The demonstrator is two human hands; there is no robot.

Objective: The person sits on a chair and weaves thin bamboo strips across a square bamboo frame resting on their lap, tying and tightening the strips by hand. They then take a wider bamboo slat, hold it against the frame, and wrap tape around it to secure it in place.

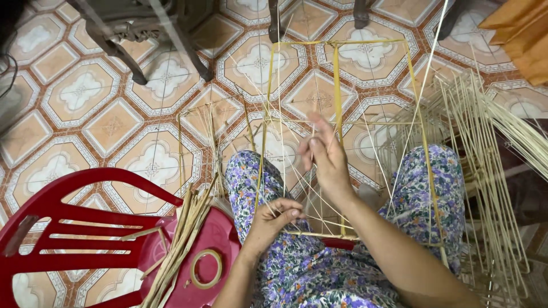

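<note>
A tall box-shaped frame of thin bamboo sticks [338,85] leans over my lap, its near end resting on my knees in floral trousers. My left hand [274,219] pinches thin sticks at the frame's near bottom bar. My right hand [322,154] is raised inside the frame, fingers pinched around a thin bamboo strip that runs diagonally. Several thin strips cross between the frame's bars.
A red plastic chair [74,234] lies on its side at my left, holding a bundle of bamboo strips [182,239] and a tape roll [206,268]. More stick frames [485,171] stack at right. Wooden furniture legs [137,40] stand on the patterned tile floor.
</note>
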